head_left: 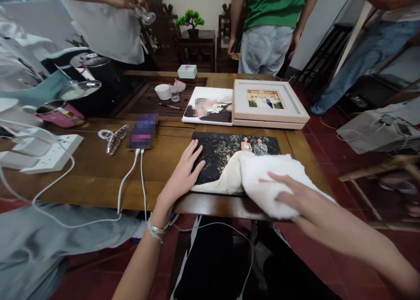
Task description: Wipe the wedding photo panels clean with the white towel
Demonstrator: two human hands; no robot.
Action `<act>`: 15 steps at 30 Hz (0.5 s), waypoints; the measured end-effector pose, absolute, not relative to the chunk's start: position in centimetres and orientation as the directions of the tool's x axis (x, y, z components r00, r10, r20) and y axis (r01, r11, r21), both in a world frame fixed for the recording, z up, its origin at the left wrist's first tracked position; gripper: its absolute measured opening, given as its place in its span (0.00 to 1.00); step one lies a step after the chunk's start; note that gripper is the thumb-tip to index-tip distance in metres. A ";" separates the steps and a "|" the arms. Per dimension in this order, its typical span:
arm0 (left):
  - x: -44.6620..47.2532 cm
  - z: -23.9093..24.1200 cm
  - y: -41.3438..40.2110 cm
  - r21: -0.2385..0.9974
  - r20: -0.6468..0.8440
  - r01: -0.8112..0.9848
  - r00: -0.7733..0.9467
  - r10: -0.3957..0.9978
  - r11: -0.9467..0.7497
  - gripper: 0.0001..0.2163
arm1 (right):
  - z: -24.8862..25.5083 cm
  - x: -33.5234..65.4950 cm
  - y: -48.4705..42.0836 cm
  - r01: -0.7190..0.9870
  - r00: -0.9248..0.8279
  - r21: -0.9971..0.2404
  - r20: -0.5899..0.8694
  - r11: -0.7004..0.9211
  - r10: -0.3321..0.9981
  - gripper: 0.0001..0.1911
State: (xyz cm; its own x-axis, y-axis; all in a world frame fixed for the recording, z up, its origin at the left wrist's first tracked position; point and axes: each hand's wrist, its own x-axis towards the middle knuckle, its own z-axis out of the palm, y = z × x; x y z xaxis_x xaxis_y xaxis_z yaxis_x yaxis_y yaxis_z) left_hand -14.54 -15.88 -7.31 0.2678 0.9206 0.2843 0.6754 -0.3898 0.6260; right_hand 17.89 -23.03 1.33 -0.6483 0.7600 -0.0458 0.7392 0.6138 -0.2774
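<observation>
A wedding photo panel (213,155) lies flat at the front edge of the wooden table (98,177). My left hand (187,166), fingers spread, rests on the panel's left edge. In my right hand (292,193) is a white cloth (269,177), pressed onto the panel's right part and hiding its lower right corner. Just behind the panel lie a white-edged photo panel (210,105) and a pale framed picture (272,103) on a box-like base.
To the left are a phone (142,131) with white cables, a hair claw clip (116,140) and a power strip (54,153). A white cup (163,92) and a small box (187,71) stand farther back. Other people stand around the table; one wears a green shirt (275,5).
</observation>
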 end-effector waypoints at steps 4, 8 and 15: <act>-14.7 -7.5 -15.8 0.626 0.297 0.665 0.281 0.913 -0.408 0.22 | -0.8 16.7 -15.4 0.730 -0.654 -0.213 0.056 0.649 0.754 0.21; -14.7 -7.6 -15.7 0.631 0.294 0.662 0.280 0.914 -0.406 0.22 | -2.6 16.1 -11.3 0.731 -0.653 -0.144 0.140 0.667 0.745 0.19; -14.5 -7.6 -15.7 0.629 0.318 0.676 0.228 0.920 -0.385 0.21 | -0.9 17.0 -20.6 0.704 -0.668 -0.247 0.091 0.666 0.739 0.22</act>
